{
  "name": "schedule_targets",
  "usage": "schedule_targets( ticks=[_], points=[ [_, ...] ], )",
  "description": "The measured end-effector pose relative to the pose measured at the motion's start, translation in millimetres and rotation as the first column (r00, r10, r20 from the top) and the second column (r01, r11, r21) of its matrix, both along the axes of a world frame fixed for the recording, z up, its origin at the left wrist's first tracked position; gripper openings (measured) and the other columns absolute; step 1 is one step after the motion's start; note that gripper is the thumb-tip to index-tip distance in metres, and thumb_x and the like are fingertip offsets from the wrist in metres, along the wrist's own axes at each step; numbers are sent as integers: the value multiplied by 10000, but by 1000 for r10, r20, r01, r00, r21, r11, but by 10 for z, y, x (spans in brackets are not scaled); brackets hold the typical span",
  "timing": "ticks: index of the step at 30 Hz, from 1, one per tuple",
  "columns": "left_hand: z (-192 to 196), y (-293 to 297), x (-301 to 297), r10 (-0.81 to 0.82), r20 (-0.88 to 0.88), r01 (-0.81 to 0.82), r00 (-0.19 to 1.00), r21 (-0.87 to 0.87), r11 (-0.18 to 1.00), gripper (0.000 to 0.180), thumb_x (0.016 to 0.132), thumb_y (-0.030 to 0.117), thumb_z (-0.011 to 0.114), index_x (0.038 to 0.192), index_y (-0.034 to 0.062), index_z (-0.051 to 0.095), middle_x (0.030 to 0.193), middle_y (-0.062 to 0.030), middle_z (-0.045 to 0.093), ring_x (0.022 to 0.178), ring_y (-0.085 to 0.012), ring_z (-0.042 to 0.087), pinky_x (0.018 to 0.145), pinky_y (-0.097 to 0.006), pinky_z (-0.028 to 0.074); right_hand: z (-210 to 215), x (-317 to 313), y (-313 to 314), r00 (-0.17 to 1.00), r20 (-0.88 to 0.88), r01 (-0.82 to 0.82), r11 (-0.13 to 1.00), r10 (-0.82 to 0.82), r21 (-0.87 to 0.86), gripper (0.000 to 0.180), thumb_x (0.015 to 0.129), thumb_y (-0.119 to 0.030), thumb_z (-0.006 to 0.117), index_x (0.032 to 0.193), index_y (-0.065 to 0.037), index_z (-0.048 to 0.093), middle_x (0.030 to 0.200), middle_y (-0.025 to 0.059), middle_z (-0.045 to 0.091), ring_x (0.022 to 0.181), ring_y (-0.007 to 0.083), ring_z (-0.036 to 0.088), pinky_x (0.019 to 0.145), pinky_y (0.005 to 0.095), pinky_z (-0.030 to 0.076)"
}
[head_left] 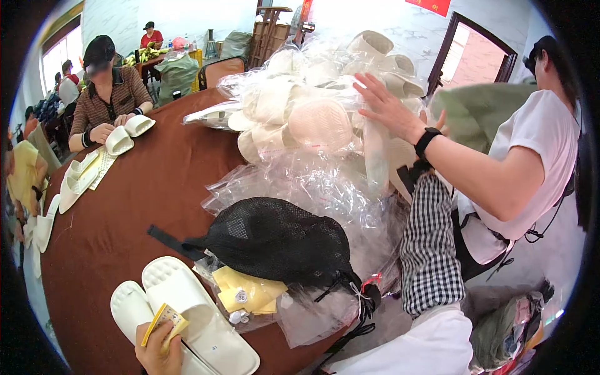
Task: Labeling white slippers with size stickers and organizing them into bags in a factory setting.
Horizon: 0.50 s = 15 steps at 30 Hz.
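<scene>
So your left hand (161,354) is at the near left of the table (181,169), and that grip is clamped on a yellow-and-white card (177,325), pinched between thumb and fingers. The card's right over two white slippers (203,331) lying side by side on the brown cloth.

Your right arm, in a black-and-white checked sleeve (431,250), stretches toward the far side, but a co-worker's forearm (469,165) hides the hand, so I can't tell whether that grip is apart or together. Just beyond the forearm, the co-worker's spread hand (387,107) is up against a big heap of bagged cream slippers (320,124).

Just right of your two slippers you've got yellow packets (253,291) on clear plastic, with a black mesh bag (281,240) right behind. Far left, another person (112,90) has both hands at another white pair (120,142).
</scene>
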<state>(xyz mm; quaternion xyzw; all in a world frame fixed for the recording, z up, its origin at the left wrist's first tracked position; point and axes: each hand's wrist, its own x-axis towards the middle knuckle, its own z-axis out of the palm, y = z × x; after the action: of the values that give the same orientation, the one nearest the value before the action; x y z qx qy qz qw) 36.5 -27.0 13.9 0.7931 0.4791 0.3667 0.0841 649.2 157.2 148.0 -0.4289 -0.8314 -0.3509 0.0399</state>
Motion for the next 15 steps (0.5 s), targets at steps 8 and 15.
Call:
schedule_targets(
  ticks=[8,15],
  points=[
    [44,-27,36,-51,-81,51,995,-1,999,236,841,-47,690,1074,-16,697,1068,-197,693,981,-374,652,855,-430,522,-1049,109,141,68,-863,273,841,-500,-466,798,905,-578,552,1502,-69,408,1479,236,474,1377,366,437,1153,407,313],
    [2,-18,120,-40,-137,42,990,16,999,197,866,0,688,1060,-12,714,1049,-190,709,985,-383,640,877,-449,508,-1218,-19,287,82,-923,-80,921,-375,-382,649,896,-161,664,1482,-30,417,1431,196,524,1311,286,498,1083,336,388]
  ],
)
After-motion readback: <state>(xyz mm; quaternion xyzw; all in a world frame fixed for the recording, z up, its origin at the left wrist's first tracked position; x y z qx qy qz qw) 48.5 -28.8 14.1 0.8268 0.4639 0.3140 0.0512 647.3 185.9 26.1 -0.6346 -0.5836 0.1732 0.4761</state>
